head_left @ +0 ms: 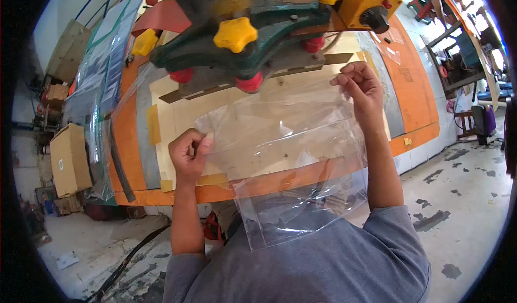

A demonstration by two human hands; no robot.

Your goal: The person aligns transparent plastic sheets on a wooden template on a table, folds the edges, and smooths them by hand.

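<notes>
A clear plastic sheet [301, 141], with seams and folds, spans both hands and hangs over the front edge of the orange table [414, 98] onto the grey shirt. My left hand [189, 151] pinches its left edge between thumb and fingers. Higher up at the right, my right hand [360, 87] pinches the sheet's upper right corner. Just beyond the sheet stands a dark green press machine [280, 28] with yellow star knobs [236, 35] and red feet [249, 82], above a long metal bar [215, 89].
A yellow control box [370, 4] with a black dial sits at the upper right. Stacked clear plastic sheets [110, 60] lie at the left, near a cardboard box [70, 160]. Red material [164, 17] is behind the machine. A metal frame [455, 55] stands at the far right.
</notes>
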